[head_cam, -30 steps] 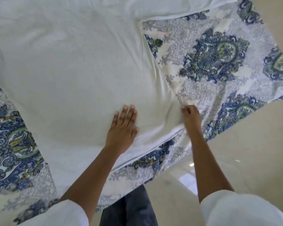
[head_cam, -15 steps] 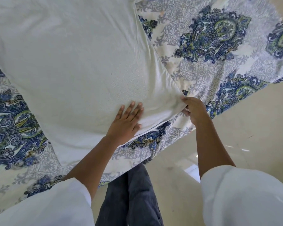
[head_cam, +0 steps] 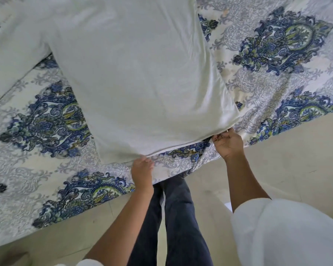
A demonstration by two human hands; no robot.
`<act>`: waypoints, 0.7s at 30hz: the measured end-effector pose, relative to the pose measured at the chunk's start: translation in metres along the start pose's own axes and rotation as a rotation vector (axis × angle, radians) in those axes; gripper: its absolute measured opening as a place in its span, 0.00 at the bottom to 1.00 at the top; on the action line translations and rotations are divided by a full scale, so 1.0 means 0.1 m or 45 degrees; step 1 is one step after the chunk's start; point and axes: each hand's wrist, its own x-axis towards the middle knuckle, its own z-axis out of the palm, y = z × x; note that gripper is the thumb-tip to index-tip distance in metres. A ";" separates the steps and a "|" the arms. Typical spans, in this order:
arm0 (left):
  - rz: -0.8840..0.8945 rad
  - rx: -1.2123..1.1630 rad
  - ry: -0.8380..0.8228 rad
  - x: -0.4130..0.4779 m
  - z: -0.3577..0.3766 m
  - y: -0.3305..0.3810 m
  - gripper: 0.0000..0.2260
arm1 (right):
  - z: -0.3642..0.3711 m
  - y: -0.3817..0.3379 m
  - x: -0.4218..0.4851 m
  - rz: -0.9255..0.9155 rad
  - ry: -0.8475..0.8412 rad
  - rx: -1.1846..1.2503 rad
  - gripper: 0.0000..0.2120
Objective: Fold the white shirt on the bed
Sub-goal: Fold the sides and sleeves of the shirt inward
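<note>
Two hands pinch hem | left hand [head_cam: 142, 170], right hand [head_cam: 228, 144] | white shirt [head_cam: 138, 79]: soft knit, flat | bed [head_cam: 277, 77]: blue paisley sheet

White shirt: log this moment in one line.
stage: hem grasp | white shirt: flat on bed sheet | left hand: pinches hem | right hand: pinches hem corner

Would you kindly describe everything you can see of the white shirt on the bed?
The shirt is plain white, soft knit-looking fabric, spread flat and mostly smooth on the patterned bedspread, hem toward the person. One sleeve extends to the left; its top is out of frame. The left hand grips the hem partway along, and the right hand pinches it near the right corner.
</note>
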 end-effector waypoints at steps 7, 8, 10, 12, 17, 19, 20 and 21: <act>-0.478 -0.936 -0.005 0.07 0.40 0.03 0.12 | 0.16 0.14 0.05 0.349 -0.143 -0.492 0.11; -0.481 -0.955 -0.003 0.08 0.44 0.02 0.13 | 0.17 0.16 0.05 0.390 -0.199 -0.568 0.11; -0.460 -0.948 -0.084 0.07 0.52 -0.02 0.13 | 0.19 0.20 0.05 0.456 -0.284 -0.650 0.11; -0.428 -0.965 -0.225 0.02 0.57 -0.05 0.12 | 0.23 0.26 0.06 0.488 -0.310 -0.669 0.11; -0.356 -1.045 -0.361 -0.03 0.67 -0.07 0.12 | 0.30 0.38 0.11 0.469 -0.289 -0.653 0.12; -0.333 -0.935 -0.310 -0.03 0.71 -0.07 0.11 | 0.27 0.39 0.10 0.467 -0.329 -0.615 0.09; -0.316 -0.871 -0.288 -0.04 0.73 -0.06 0.10 | 0.26 0.39 0.10 0.467 -0.345 -0.618 0.09; -0.294 -0.815 -0.283 -0.04 0.75 -0.05 0.10 | 0.26 0.40 0.09 0.468 -0.359 -0.632 0.09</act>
